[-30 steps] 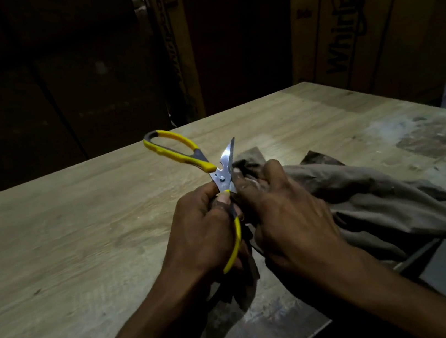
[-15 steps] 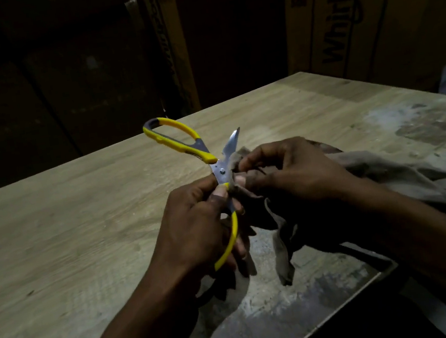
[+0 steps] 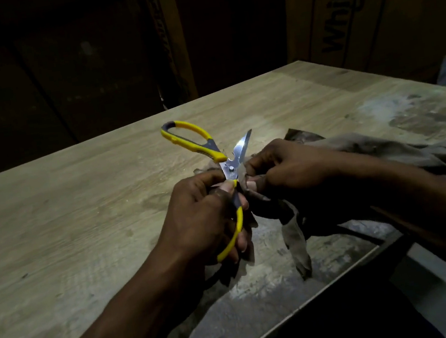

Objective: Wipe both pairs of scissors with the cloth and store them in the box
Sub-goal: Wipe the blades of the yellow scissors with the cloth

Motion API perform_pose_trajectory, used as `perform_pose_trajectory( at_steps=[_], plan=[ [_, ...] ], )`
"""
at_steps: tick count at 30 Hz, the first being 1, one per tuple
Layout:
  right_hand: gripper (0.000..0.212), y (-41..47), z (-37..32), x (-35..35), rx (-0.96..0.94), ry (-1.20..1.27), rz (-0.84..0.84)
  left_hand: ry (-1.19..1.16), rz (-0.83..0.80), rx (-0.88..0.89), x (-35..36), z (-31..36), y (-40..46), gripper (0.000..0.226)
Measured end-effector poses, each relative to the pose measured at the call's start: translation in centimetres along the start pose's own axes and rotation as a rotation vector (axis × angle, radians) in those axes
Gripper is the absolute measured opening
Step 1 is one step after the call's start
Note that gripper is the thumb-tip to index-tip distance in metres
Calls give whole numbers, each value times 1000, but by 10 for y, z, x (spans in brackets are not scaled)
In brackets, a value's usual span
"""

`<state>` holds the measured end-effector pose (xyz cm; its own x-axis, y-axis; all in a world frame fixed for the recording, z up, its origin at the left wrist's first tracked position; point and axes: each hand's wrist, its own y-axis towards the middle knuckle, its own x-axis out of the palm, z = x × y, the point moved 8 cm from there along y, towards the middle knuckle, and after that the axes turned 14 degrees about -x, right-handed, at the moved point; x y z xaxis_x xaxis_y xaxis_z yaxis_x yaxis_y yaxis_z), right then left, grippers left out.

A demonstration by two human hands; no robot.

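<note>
A wooden table (image 3: 59, 222) spreads under both hands and away to their left, its grain pale there and its surface grey and scuffed beneath and to the right of the hands. Beyond the hands, past the table's far edge, tall cardboard cartons (image 3: 365, 3) stand in the dark; the one up and to the right carries large printed lettering, cut off by the frame.

A brown cloth (image 3: 404, 147) lies bunched on the table behind the right hand and trails off to the right, with a loose strip hanging down below that hand's wrist. The cloth and the right hand together hide one blade of the scissors, so only the other blade shows.

The left hand (image 3: 203, 218) is curled round the lower yellow handle of the scissors (image 3: 229, 168), thumb pressed just below the pivot. The scissors are splayed wide: the free handle loop juts up and away to the left above the left hand, and the bare blade points up and right, over the right hand's knuckles.

The right hand (image 3: 291, 167) sits just beside the left, almost touching it, fingers and thumb pinching a fold of cloth against the scissors next to the pivot.
</note>
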<state>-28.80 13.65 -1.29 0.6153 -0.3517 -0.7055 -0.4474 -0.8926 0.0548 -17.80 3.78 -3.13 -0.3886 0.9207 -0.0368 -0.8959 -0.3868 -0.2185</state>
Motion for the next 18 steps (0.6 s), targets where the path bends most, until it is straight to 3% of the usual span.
perform_pose_trajectory(
  at_steps=[6, 12, 16, 18],
  plan=[
    [33, -16, 4, -8, 94, -7, 3, -5, 1, 48, 9, 2, 2, 23],
    [23, -20, -1, -16, 155, -4, 3, 3, 23, 66, 7, 7, -1, 22],
    [24, -47, 17, -25, 215, -111, -55, -67, 357, 34, -64, 17, 8, 31],
    [17, -61, 27, -39, 230, -65, -2, -128, 461, 29, -92, 22, 8, 31]
  ],
)
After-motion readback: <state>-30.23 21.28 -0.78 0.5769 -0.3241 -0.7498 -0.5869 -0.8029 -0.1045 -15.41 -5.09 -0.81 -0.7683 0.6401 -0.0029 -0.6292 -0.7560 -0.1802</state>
